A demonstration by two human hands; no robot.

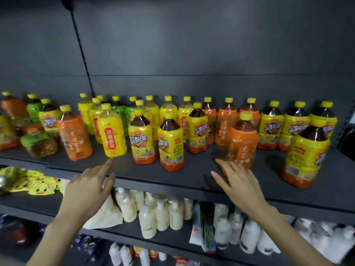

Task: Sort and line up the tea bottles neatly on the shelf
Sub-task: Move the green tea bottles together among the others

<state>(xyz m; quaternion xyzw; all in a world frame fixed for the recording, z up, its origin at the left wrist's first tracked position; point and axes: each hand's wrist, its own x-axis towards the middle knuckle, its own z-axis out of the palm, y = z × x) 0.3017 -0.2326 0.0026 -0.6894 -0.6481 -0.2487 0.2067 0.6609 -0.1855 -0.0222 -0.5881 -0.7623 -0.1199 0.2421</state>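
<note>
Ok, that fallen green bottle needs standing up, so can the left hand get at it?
Probably yes: the left hand is open, and the green bottle lies near the shelf front, nothing before it.

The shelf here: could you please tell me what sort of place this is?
Probably a shop: a dark shelf packed with tea bottles, white bottles on the shelf below, yellow duck packets at left.

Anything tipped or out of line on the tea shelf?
Yes. At the shelf's far left a green-label bottle lies on its side among other toppled ones. The pale yellow bottle above the left hand leans sideways. Front bottles stand scattered, label colours mixed.
</note>
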